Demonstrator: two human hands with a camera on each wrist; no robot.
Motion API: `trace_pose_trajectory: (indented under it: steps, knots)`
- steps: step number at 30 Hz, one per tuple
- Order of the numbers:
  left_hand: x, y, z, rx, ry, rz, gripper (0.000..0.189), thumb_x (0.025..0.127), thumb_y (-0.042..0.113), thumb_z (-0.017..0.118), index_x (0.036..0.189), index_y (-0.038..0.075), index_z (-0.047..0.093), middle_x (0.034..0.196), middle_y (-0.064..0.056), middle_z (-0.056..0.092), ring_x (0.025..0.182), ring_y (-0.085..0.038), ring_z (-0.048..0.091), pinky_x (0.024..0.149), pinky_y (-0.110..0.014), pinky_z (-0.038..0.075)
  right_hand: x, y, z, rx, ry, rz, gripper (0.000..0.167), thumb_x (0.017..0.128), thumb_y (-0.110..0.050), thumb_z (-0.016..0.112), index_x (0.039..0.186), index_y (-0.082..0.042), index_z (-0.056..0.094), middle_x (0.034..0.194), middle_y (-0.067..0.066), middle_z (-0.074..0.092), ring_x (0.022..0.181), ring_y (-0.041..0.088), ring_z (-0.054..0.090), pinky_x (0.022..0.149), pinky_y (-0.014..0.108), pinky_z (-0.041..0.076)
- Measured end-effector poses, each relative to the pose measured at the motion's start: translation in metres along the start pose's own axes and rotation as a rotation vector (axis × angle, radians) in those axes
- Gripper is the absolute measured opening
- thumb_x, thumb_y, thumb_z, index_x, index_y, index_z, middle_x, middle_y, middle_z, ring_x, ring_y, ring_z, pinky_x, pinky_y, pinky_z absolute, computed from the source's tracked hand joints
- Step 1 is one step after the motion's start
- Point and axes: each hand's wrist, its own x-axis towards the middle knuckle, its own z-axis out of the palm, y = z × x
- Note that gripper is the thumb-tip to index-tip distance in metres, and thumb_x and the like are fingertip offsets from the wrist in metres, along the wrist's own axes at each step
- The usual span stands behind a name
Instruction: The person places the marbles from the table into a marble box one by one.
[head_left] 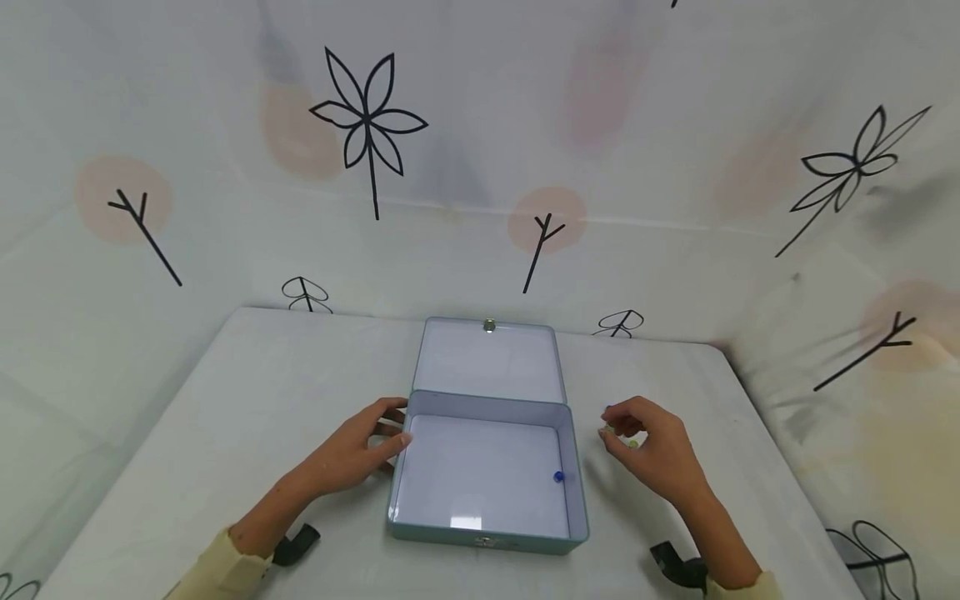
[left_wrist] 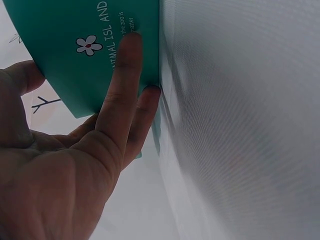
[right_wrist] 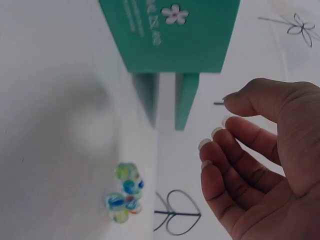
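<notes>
A green hinged tin box [head_left: 487, 542] lies with its lid [head_left: 487, 362] thrown back; inside, near the right wall, is a small blue marble [head_left: 558, 477]. My left hand [head_left: 352, 450] rests against the box's left side, thumb at the rim. Its fairly straight fingers [left_wrist: 120, 95] lie along the printed green outer wall. To the right of the box my right hand [head_left: 656, 450] hovers above the table, fingers loosely bent, with a gap between thumb and fingertips and nothing visible between them. Several glass marbles [right_wrist: 125, 195] with coloured swirls lie clustered below it, mostly hidden in the head view.
The white-covered table [head_left: 322, 358] carries the box and marbles. A pale cloth wall [head_left: 450, 250] with printed flowers and twigs encloses its back and sides. Black wrist mounts [head_left: 296, 546] sit under both forearms.
</notes>
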Motion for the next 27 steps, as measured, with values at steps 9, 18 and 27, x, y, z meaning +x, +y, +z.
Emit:
trace_pose_trajectory:
  steps: [9,18,27]
  knots:
    - [0.0,-0.001,0.001,-0.018,0.002,0.007,0.063,0.108,0.035,0.065,0.159,0.008,0.039,0.15,-0.02,0.052,0.135,-0.041,0.057,0.078,-0.034,0.065,-0.002,0.025,-0.006,-0.03,0.024,0.07,0.027,0.081,0.004,0.087,0.101,-0.009,0.074,0.091,-0.001,0.072,0.076,0.012,0.065,0.067,0.034,0.06]
    - [0.0,-0.001,0.001,-0.038,0.009,0.012,0.062,0.108,0.032,0.066,0.158,0.009,0.04,0.151,-0.019,0.051,0.137,-0.042,0.055,0.075,-0.035,0.065,-0.005,0.05,-0.012,-0.073,-0.013,0.21,0.019,0.088,-0.002,0.083,0.105,-0.003,0.075,0.09,0.004,0.073,0.078,0.013,0.064,0.067,0.025,0.056]
    - [0.0,-0.001,0.002,-0.043,0.017,0.014,0.06,0.108,0.03,0.066,0.158,0.008,0.041,0.153,-0.019,0.05,0.138,-0.043,0.055,0.075,-0.035,0.066,-0.01,0.07,-0.012,-0.083,-0.077,0.274,0.016,0.089,-0.006,0.082,0.104,-0.005,0.076,0.088,0.002,0.072,0.078,0.013,0.061,0.066,0.023,0.052]
